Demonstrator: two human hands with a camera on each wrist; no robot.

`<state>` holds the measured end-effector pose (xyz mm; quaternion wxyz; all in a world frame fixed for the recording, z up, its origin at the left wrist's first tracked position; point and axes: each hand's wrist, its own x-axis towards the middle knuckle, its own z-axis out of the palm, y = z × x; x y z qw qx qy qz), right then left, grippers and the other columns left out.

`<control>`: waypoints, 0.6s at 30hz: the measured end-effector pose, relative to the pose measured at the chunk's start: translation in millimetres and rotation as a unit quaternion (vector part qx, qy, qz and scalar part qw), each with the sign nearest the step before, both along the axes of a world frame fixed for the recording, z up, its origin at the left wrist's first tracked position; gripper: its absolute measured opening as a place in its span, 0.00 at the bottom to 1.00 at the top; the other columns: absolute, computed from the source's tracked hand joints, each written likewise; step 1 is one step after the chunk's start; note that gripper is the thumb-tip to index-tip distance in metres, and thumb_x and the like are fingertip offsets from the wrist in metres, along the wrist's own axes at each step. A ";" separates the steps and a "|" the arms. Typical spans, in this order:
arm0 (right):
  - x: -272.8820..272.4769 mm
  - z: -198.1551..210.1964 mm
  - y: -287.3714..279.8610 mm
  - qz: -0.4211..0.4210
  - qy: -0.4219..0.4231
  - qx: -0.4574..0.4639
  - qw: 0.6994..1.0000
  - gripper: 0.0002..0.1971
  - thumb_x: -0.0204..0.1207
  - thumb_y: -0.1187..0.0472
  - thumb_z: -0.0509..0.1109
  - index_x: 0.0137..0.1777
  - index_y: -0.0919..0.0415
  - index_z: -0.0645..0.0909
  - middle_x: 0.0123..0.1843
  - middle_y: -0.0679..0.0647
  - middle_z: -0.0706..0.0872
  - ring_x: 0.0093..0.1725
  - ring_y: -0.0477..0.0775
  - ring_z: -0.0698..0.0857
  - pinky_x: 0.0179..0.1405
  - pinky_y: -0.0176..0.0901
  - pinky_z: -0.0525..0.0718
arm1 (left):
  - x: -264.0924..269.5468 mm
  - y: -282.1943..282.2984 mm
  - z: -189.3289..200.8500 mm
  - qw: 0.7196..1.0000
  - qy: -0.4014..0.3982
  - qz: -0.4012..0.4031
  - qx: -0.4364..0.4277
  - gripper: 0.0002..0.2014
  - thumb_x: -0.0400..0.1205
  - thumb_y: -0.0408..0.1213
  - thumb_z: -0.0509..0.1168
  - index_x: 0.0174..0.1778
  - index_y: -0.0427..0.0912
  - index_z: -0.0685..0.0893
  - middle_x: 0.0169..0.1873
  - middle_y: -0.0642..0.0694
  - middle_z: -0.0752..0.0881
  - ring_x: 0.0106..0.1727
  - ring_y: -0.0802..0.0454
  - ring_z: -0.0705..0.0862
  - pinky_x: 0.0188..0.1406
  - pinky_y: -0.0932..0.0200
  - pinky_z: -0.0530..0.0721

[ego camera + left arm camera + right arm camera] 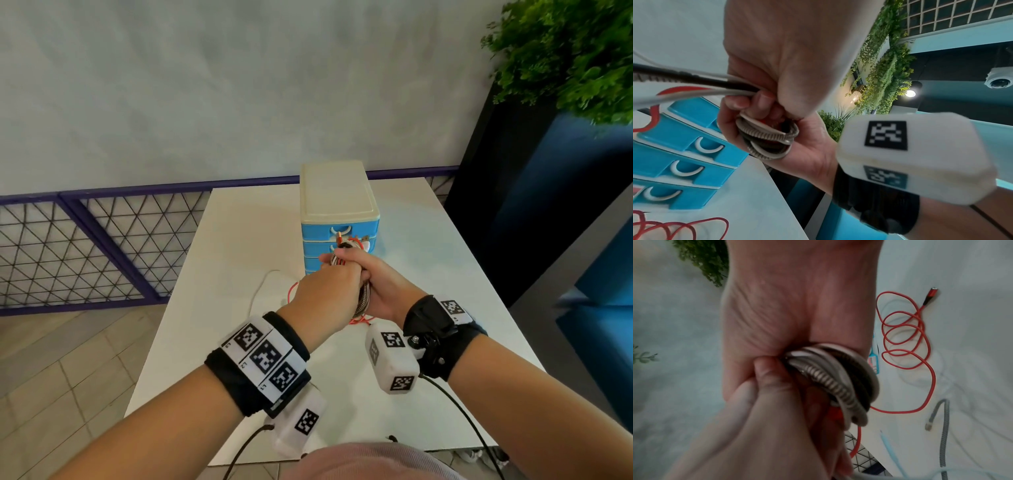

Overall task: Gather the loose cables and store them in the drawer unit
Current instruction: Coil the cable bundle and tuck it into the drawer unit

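A coiled cable bundle (346, 253) of grey braided, white and red cables is held above the table in front of the blue drawer unit (339, 205). My left hand (327, 282) and right hand (378, 277) both grip it, fingers curled round the coil (766, 136). The coil (838, 379) shows between both palms in the right wrist view. A loose red cable (906, 337) trails from the bundle in loops on the table. A grey braided cable (941, 418) and a thin white cable (260, 291) also lie there. The drawers (684, 146) that show are closed.
The white table (239, 274) has open floor on its left and a purple mesh railing (85, 246) behind. A dark blue planter (548, 205) with green foliage stands to the right. The drawer unit stands at the far middle of the table.
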<state>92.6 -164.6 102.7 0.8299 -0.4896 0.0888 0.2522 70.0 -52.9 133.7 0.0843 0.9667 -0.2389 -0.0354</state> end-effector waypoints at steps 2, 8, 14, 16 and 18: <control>0.6 -1.6 2.3 0.020 0.009 -0.013 1.000 0.08 0.71 0.54 0.73 0.42 0.59 0.85 0.37 0.53 0.85 0.38 0.52 0.83 0.40 0.44 0.83 | -1.6 0.6 -2.2 1.000 0.016 -0.008 0.021 0.14 0.87 0.35 0.51 0.65 0.33 0.73 0.58 0.35 0.81 0.57 0.37 0.82 0.40 0.48 0.73; 4.7 -7.6 5.7 -0.006 -0.006 -0.106 0.994 0.24 0.71 0.52 0.76 0.56 0.73 0.82 0.52 0.66 0.83 0.52 0.64 0.83 0.64 0.64 0.80 | 0.1 0.8 -1.3 0.993 0.117 -0.016 -0.026 0.16 0.87 0.30 0.49 0.66 0.29 0.74 0.58 0.29 0.80 0.57 0.36 0.80 0.46 0.53 0.70; 13.6 4.4 -8.6 -0.150 -0.009 -0.002 0.989 0.11 0.84 0.57 0.65 0.41 0.61 0.78 0.38 0.56 0.85 0.44 0.53 0.88 0.51 0.51 0.89 | -2.6 10.6 -4.7 0.949 0.289 -0.026 -0.125 0.21 0.88 0.49 0.47 0.43 0.38 0.77 0.29 0.44 0.86 0.29 0.50 0.83 0.44 0.53 0.81; 15.6 12.6 -8.8 -0.164 -0.008 0.047 0.985 0.13 0.85 0.55 0.63 0.39 0.60 0.77 0.45 0.59 0.87 0.56 0.58 0.88 0.58 0.57 0.85 | -3.7 11.7 -8.6 0.935 0.309 -0.064 -0.160 0.18 0.89 0.45 0.47 0.38 0.43 0.73 0.27 0.46 0.81 0.28 0.52 0.82 0.42 0.56 0.79; 18.0 18.5 -7.3 -0.175 -0.013 0.086 0.981 0.15 0.84 0.52 0.62 0.37 0.58 0.75 0.47 0.60 0.89 0.58 0.59 0.89 0.56 0.58 0.87 | -1.9 14.3 -13.0 0.934 0.297 -0.092 -0.174 0.15 0.88 0.43 0.49 0.36 0.47 0.71 0.30 0.45 0.81 0.31 0.52 0.81 0.41 0.56 0.78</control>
